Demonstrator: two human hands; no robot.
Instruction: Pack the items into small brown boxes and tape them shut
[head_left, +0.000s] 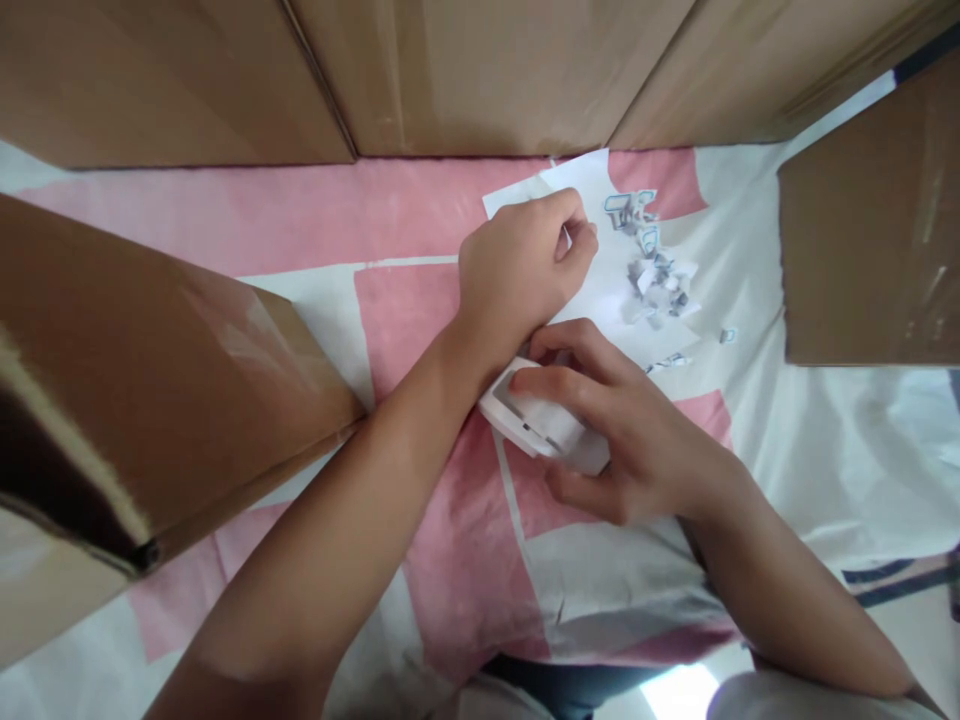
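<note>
My left hand [525, 248] is curled closed over a white sheet of paper [607, 310]; whatever its fingers hold, if anything, is hidden. Below the left wrist, my right hand [619, 420] grips a small white device [529, 405] with a grey panel on top. The device's upper left end lies against the left wrist. Right of my left hand, small cut scraps of paper [660, 285], some with blue outlines, form a loose pile partly on the sheet.
Cardboard boxes stand along the back [480, 80], at the left [165, 370] and at the right [870, 220]. A pink and white cloth [465, 560] covers the surface. One stray scrap [728, 336] lies right of the pile.
</note>
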